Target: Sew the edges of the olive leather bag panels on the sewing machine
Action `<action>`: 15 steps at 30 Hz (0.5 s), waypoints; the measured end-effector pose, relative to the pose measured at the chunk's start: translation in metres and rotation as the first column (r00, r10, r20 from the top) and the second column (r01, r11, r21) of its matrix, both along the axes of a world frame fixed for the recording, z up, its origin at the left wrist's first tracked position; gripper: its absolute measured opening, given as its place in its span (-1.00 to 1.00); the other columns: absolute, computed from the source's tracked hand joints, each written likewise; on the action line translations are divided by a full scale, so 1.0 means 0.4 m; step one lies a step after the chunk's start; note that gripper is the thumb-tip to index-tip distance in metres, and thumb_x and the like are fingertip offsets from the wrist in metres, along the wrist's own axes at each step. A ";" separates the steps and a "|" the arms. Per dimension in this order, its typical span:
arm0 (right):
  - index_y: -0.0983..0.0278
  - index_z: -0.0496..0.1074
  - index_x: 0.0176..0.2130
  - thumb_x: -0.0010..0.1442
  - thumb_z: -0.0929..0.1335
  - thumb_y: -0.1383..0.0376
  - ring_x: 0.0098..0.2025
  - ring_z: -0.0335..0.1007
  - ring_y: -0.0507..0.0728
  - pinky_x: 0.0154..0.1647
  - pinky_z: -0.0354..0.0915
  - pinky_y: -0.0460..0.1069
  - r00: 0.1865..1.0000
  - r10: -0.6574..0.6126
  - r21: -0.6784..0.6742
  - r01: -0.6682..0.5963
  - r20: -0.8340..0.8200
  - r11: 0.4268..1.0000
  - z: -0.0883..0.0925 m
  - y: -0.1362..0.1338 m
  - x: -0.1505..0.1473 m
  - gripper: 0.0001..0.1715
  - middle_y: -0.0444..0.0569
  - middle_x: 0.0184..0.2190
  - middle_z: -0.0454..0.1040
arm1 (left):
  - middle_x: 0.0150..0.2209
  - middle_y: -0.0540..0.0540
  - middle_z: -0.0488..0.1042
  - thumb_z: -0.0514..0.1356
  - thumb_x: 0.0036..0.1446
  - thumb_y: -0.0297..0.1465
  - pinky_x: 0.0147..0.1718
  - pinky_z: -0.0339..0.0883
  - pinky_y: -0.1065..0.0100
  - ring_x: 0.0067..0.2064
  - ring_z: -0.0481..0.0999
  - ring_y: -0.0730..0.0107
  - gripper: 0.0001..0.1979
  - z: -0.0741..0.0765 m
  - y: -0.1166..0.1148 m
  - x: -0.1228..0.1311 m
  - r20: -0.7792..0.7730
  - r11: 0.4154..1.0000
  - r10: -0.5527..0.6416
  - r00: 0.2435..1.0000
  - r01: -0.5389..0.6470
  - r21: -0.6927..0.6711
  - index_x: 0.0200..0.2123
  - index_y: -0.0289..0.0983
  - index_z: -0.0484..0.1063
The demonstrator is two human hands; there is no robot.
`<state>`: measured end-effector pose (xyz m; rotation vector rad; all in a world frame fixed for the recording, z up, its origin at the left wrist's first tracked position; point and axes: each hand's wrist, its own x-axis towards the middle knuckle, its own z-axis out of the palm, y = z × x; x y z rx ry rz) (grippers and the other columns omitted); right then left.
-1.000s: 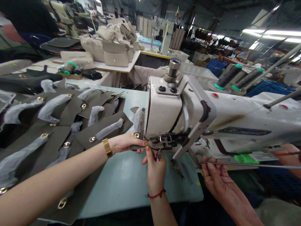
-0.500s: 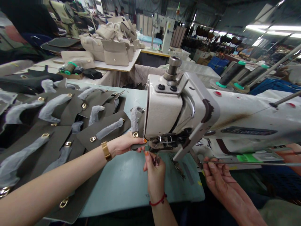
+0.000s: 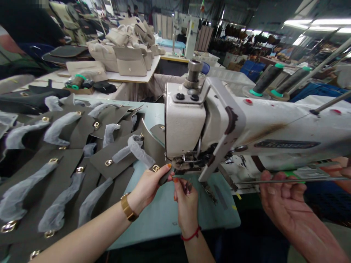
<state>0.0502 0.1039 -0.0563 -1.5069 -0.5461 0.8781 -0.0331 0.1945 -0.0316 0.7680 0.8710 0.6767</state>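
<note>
The left hand [image 3: 148, 186] grips the lower end of a grey bag panel [image 3: 154, 146], thumb uppermost, beside the sewing machine head [image 3: 185, 128]. The right hand [image 3: 188, 206] is closed around a partly hidden tool [image 3: 188, 186], fingertips near the panel's edge. A co-worker's hand [image 3: 290, 210] is at a metal rod [image 3: 329, 179].

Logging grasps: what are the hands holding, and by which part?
Left hand grips a flat grey-brown leather-like panel at its near edge, beside the gold oval metal clasp. Right hand curls around a small metallic item, too blurred to identify.
</note>
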 end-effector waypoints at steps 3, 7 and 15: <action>0.34 0.39 -0.47 0.18 0.34 0.07 -0.57 0.00 -0.08 -0.54 -0.01 -0.14 1.000 -0.018 -0.004 0.018 0.005 1.000 0.006 -0.007 0.011 -0.61 -0.24 -0.66 0.11 | -0.50 -0.02 0.53 0.33 -0.03 -0.28 -0.40 0.36 0.46 -0.46 0.44 0.50 -0.78 0.002 -0.040 0.022 0.028 0.988 0.149 0.988 -0.148 -0.049 -0.45 -0.34 0.50; 0.34 0.45 -0.39 0.16 0.35 0.09 -0.58 0.00 -0.07 -0.56 -0.01 -0.14 0.999 -0.032 -0.008 0.032 -0.005 0.999 0.003 -0.021 0.028 -0.66 -0.23 -0.65 0.13 | -0.51 -0.01 0.51 0.33 -0.03 -0.27 -0.40 0.33 0.46 -0.43 0.44 0.47 -0.78 0.002 -0.094 0.057 0.028 0.951 0.303 0.953 -0.300 -0.074 -0.48 -0.33 0.50; 0.32 0.46 -0.23 0.15 0.35 0.07 -0.60 0.00 -0.07 -0.59 -0.01 -0.15 0.996 -0.077 0.004 0.077 -0.032 0.997 -0.011 -0.055 0.053 -0.64 -0.24 -0.65 0.16 | -0.18 -0.16 0.55 0.19 0.11 -0.15 -0.10 0.31 0.31 -0.13 0.47 0.28 -0.65 -0.013 -0.159 0.096 -0.051 0.958 0.285 0.957 -0.284 0.034 -0.20 -0.31 0.49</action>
